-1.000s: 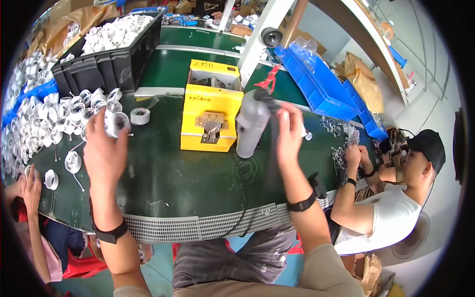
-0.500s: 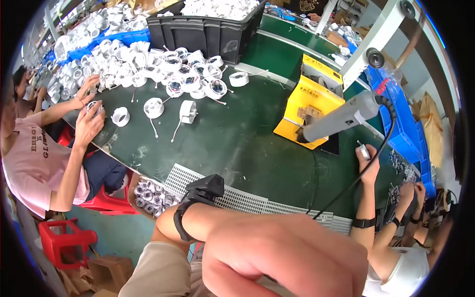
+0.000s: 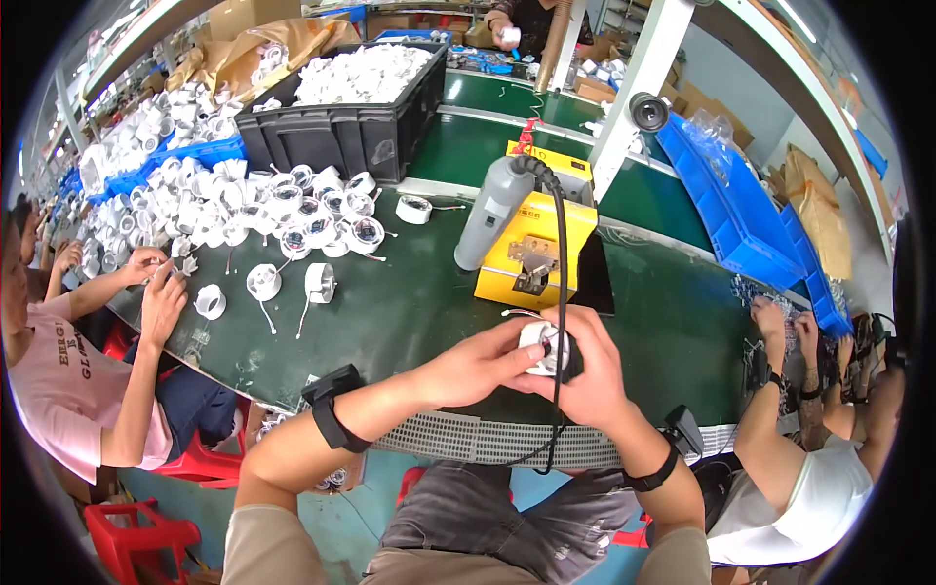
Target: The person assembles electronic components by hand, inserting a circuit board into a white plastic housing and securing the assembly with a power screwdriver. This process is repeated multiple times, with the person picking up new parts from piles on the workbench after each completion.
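Over the near part of the green bench I hold a white round plastic housing (image 3: pixel 534 343) with dark parts inside and a thin white wire. My left hand (image 3: pixel 478 363) is closed on its left side, with the thumb at its rim. From the right, my right hand (image 3: pixel 591 375) wraps its fingers round the same housing. A black cable (image 3: pixel 562 253) passes in front of the housing and my right fingers. Just beyond my hands, a grey cylindrical power tool (image 3: pixel 495 210) hangs upright by a yellow box-shaped machine (image 3: pixel 541 234) with a metal fitting.
White housings (image 3: pixel 317 219) pile up at the left, beside a black bin (image 3: pixel 336 132) of white parts. Blue trays (image 3: pixel 741 210) stand at the right. Co-workers sit on both sides; one in a pink shirt (image 3: pixel 88 390) handles small parts. A perforated grey strip (image 3: pixel 458 441) lines the near edge.
My left hand has dropped from close to the camera to the bench. My right hand has come inward from the right. Both now grip the housing. The view has shifted, and the tool hangs more upright.
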`<move>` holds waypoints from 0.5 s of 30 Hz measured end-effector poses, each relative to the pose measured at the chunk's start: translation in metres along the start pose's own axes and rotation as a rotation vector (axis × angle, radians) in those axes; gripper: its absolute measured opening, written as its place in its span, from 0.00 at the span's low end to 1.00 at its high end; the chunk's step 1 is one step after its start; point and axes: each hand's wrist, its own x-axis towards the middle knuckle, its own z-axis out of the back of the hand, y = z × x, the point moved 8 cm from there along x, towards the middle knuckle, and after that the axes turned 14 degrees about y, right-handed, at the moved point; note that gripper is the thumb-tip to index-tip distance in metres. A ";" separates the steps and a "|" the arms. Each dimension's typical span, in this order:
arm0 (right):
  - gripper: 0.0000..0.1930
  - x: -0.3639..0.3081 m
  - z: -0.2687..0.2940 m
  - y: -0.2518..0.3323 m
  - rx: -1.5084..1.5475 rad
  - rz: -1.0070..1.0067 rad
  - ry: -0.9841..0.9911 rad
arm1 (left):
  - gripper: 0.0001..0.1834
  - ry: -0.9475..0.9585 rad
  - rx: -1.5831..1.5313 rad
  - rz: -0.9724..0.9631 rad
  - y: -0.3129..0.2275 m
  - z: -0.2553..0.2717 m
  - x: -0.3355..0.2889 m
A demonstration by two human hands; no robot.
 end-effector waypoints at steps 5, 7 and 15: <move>0.39 0.000 -0.008 -0.040 0.480 -0.087 0.000 | 0.28 0.025 0.262 0.104 -0.012 0.015 0.008; 0.35 -0.006 -0.016 -0.059 0.770 -0.161 0.031 | 0.29 -0.018 0.404 0.052 -0.019 0.026 0.004; 0.12 -0.025 -0.047 -0.094 1.088 -0.508 0.186 | 0.31 -0.108 0.500 -0.022 -0.014 0.031 -0.001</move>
